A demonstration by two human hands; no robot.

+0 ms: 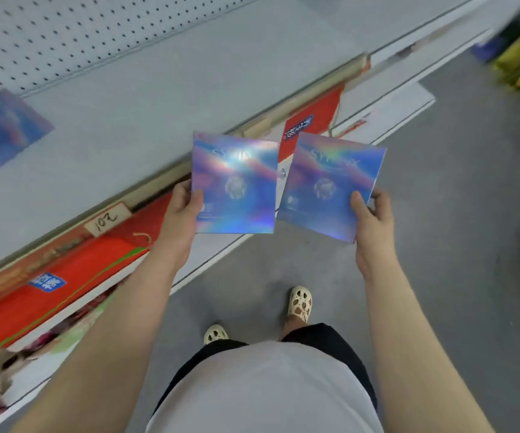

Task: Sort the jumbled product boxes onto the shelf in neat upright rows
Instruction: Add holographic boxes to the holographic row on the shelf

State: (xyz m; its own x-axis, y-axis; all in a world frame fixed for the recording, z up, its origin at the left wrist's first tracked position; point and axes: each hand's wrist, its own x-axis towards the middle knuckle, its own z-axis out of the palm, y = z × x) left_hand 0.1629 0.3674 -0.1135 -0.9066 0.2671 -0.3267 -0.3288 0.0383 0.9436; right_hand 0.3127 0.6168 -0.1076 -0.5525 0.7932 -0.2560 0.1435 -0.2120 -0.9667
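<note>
Now gripping two holographic boxes out past the front edge of the shelf [158, 98]: left box [235, 184] pinched in left hand [183, 210], right box [330, 185] in right hand [374, 217], edges nearly touching. Third box [2, 132] flat on shelf, far left, blurred. Red packages [74, 276] beneath shelf.
</note>
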